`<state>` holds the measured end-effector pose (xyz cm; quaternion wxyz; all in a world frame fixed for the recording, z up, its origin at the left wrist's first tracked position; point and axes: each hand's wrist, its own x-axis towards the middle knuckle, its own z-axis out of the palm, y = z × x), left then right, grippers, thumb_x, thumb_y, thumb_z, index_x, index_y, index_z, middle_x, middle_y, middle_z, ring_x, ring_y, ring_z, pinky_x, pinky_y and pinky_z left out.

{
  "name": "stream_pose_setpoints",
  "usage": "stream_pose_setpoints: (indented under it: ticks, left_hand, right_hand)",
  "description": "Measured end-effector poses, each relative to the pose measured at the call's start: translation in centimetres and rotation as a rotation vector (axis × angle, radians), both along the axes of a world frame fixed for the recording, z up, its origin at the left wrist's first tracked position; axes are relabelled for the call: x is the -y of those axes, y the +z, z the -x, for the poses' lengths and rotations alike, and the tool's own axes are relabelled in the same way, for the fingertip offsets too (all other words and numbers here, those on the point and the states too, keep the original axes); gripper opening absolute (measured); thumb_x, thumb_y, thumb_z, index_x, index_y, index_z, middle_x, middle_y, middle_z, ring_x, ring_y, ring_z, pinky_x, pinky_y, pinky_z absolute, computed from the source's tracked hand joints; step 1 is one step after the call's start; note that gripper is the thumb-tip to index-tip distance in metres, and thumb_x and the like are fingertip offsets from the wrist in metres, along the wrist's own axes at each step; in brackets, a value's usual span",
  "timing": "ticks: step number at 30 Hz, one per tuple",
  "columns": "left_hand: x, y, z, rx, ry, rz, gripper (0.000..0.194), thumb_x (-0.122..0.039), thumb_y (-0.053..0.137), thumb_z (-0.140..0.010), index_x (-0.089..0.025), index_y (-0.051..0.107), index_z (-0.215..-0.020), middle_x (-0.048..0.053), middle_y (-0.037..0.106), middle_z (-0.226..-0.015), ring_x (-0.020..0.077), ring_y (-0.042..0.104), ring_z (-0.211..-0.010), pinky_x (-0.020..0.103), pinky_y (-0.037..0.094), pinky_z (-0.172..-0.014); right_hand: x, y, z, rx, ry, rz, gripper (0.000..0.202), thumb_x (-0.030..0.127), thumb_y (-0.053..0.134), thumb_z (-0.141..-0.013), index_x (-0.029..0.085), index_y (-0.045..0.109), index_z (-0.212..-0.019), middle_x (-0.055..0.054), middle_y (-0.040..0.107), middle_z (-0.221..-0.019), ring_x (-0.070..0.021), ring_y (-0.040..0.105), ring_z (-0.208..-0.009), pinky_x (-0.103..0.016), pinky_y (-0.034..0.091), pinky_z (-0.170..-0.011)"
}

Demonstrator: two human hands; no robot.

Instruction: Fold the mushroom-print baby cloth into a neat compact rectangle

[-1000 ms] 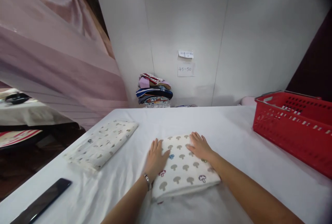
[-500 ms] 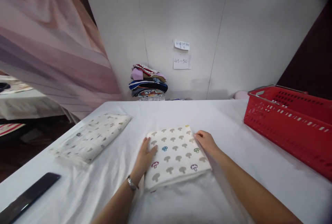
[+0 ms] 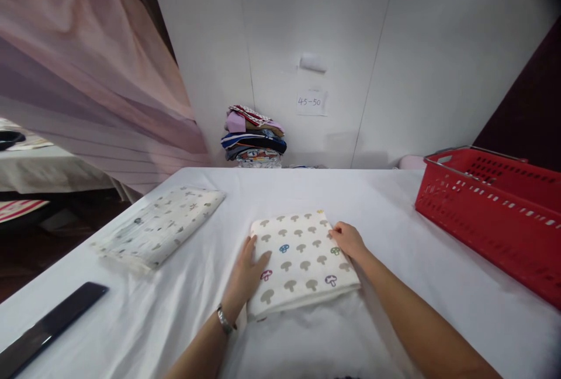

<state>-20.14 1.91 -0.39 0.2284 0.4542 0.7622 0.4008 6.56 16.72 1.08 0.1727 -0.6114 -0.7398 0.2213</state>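
Note:
A folded white cloth [image 3: 302,268] with grey and a few coloured mushroom prints lies flat on the table in front of me. My left hand [image 3: 246,271] rests along its left edge, fingers stretched out and thumb spread over the top. At the right edge, my right hand [image 3: 347,240] has its fingers bent and pressed together on the cloth's side. A silvery band [image 3: 225,320] circles my left wrist. Farther left lies a second folded white cloth [image 3: 162,227] with small dark prints; neither hand touches it.
The table [image 3: 372,192] has a wrinkled white cover. A red perforated basket [image 3: 491,221] with a metal handle stands on the right. At the front left lies a flat black object [image 3: 52,326]. Behind the table's far edge rises a stack of folded fabrics [image 3: 254,139] against the wall.
The view has shifted slightly. My left thumb sits a little farther in over the mushroom-print cloth. My right hand stays at the right edge, and the cloth looks much the same.

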Motion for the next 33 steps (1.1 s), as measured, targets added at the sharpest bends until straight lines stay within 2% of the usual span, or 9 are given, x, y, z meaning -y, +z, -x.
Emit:
stream_pose_setpoints:
  ticks: [4, 9, 12, 19, 23, 26, 29, 33]
  left_hand:
    - [0.0, -0.1, 0.0, 0.021, 0.037, 0.012, 0.061, -0.045, 0.055, -0.079, -0.022, 0.040, -0.133, 0.008, 0.032, -0.147, 0.0239, 0.031, -0.134, 0.038, 0.024, -0.111]
    - [0.2, 0.2, -0.1, 0.082, 0.071, 0.027, 0.064, -0.045, 0.057, -0.079, -0.020, 0.038, -0.135, 0.011, 0.047, -0.137, 0.0253, 0.046, -0.123, 0.039, 0.036, -0.103]
    - [0.3, 0.8, -0.3, 0.089, 0.071, 0.049, 0.066, -0.043, 0.059, -0.077, -0.019, 0.037, -0.135, 0.012, 0.051, -0.133, 0.0255, 0.049, -0.120, 0.039, 0.038, -0.101]
    - [0.6, 1.7, -0.8, 0.080, 0.073, 0.059, 0.067, -0.040, 0.059, -0.077, -0.016, 0.037, -0.136, 0.014, 0.048, -0.135, 0.0264, 0.047, -0.122, 0.039, 0.036, -0.103]
    - [0.8, 2.0, -0.6, 0.106, 0.053, 0.040, 0.067, -0.039, 0.060, -0.076, -0.017, 0.037, -0.135, 0.013, 0.054, -0.129, 0.0260, 0.051, -0.117, 0.038, 0.039, -0.099]
    - [1.0, 2.5, -0.4, 0.105, 0.016, 0.025, 0.064, -0.038, 0.058, -0.076, -0.020, 0.039, -0.134, 0.010, 0.058, -0.124, 0.0250, 0.054, -0.113, 0.036, 0.040, -0.096]
    - [1.1, 2.7, -0.6, 0.065, 0.019, 0.066, 0.065, -0.040, 0.056, -0.077, -0.021, 0.036, -0.136, 0.010, 0.056, -0.126, 0.0250, 0.053, -0.115, 0.035, 0.040, -0.096]
    - [1.1, 2.4, -0.8, 0.027, 0.033, 0.095, 0.069, -0.039, 0.055, -0.078, -0.019, 0.032, -0.139, 0.011, 0.048, -0.135, 0.0255, 0.046, -0.122, 0.035, 0.036, -0.100]
  right_hand:
    - [0.7, 0.3, -0.1, -0.005, 0.014, -0.021, 0.020, 0.035, 0.048, -0.081, 0.020, 0.054, -0.070, 0.000, 0.062, -0.075, -0.0135, 0.052, -0.069, -0.023, 0.030, -0.058]
    - [3.2, 1.4, -0.7, 0.041, 0.029, -0.036, 0.030, 0.047, 0.046, -0.082, 0.021, 0.050, -0.066, 0.001, 0.060, -0.070, -0.0129, 0.049, -0.062, -0.024, 0.029, -0.055]
    - [4.4, 1.3, -1.3, 0.065, 0.031, -0.029, 0.027, 0.045, 0.049, -0.080, 0.022, 0.048, -0.066, 0.001, 0.059, -0.070, -0.0129, 0.049, -0.062, -0.024, 0.029, -0.055]
    - [4.8, -0.2, -1.6, 0.038, 0.084, -0.117, 0.020, 0.032, 0.045, -0.081, 0.021, 0.045, -0.065, 0.001, 0.058, -0.069, -0.0140, 0.051, -0.065, -0.025, 0.033, -0.058]
    - [4.7, -0.2, -2.0, 0.010, 0.066, -0.098, 0.020, 0.036, 0.044, -0.081, 0.022, 0.047, -0.067, 0.000, 0.060, -0.071, -0.0152, 0.053, -0.065, -0.026, 0.035, -0.059]
    - [5.1, 0.3, -2.3, 0.008, 0.038, -0.022, 0.025, 0.046, 0.044, -0.082, 0.023, 0.050, -0.072, 0.000, 0.062, -0.071, -0.0162, 0.055, -0.064, -0.027, 0.035, -0.057]
    - [5.4, 0.8, -2.5, 0.001, 0.044, 0.039, 0.031, 0.053, 0.045, -0.080, 0.024, 0.051, -0.074, 0.000, 0.062, -0.069, -0.0167, 0.056, -0.062, -0.026, 0.036, -0.054]
    - [5.3, 0.2, -2.3, -0.039, 0.074, -0.002, 0.021, 0.044, 0.047, -0.078, 0.024, 0.053, -0.080, -0.001, 0.062, -0.072, -0.0177, 0.057, -0.067, -0.027, 0.039, -0.060]
